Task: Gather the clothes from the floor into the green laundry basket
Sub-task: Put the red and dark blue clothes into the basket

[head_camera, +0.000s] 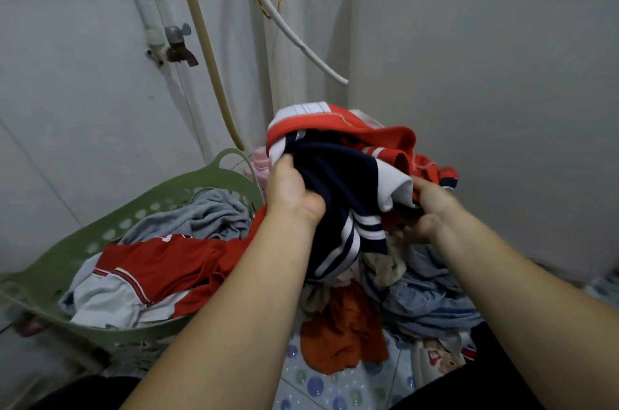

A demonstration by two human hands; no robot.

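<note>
My left hand (293,192) and my right hand (432,205) both grip a bundle of clothes (348,158), navy, white and red, held up above the floor. Left of it stands the green laundry basket (83,238), tilted toward me, holding a grey garment (207,212) and a red and white garment (150,272). Under the bundle a pile lies on the floor: an orange cloth (345,339), light blue garments (425,302) and a beige patterned piece (435,359).
White walls close in at the back and right. A tap (177,44) with pipes and hoses is fixed to the wall above the basket. A pink bottle (259,168) stands behind the basket's rim. The floor mat (321,386) has a bubble pattern.
</note>
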